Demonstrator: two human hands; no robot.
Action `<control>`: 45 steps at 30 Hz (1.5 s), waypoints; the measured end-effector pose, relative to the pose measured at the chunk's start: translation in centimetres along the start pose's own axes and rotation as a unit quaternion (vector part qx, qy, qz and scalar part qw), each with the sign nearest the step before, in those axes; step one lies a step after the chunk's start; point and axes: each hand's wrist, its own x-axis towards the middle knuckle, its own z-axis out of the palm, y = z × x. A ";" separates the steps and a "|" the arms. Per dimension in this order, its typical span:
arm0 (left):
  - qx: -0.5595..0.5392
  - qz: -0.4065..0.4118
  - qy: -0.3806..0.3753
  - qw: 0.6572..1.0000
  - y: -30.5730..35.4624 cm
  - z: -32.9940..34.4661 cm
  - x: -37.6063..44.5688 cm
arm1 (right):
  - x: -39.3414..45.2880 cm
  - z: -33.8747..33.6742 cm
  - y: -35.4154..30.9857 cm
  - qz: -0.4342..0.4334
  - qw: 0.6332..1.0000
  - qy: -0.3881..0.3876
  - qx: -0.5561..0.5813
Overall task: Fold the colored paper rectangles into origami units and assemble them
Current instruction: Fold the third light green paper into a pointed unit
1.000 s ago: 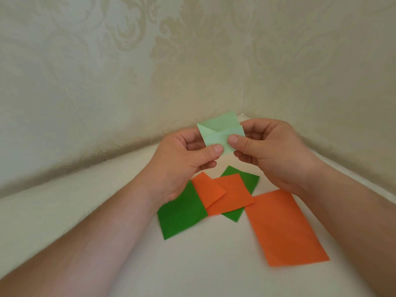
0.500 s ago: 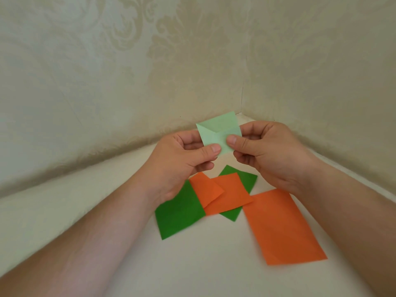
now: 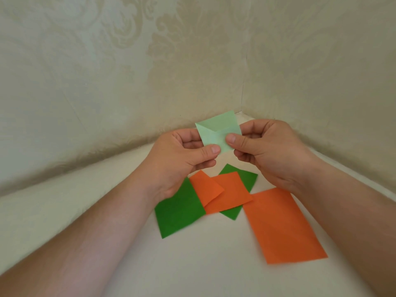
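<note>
A folded light green paper unit (image 3: 216,129) is held up in the air above the table, near the wall corner. My left hand (image 3: 182,157) pinches its lower left edge between thumb and fingers. My right hand (image 3: 270,151) pinches its right side, thumb on the front. Below them on the white table (image 3: 214,264) lie a dark green sheet (image 3: 177,213), a folded orange piece (image 3: 222,194) on top of a second dark green piece (image 3: 242,179), and a flat orange rectangle (image 3: 280,226) to the right.
Two patterned beige walls (image 3: 128,71) meet in a corner (image 3: 244,82) just behind the hands and close off the far side of the table. My forearms cross the near part of the table on both sides.
The light green unit has turned slightly in my fingers and both thumbs have shifted on it. The papers on the table lie as before.
</note>
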 end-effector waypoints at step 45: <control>0.026 -0.041 0.000 0.999 -0.1 0.7 -0.1 | -0.1 0.1 0.8 -0.006 0.994 -0.085 -0.063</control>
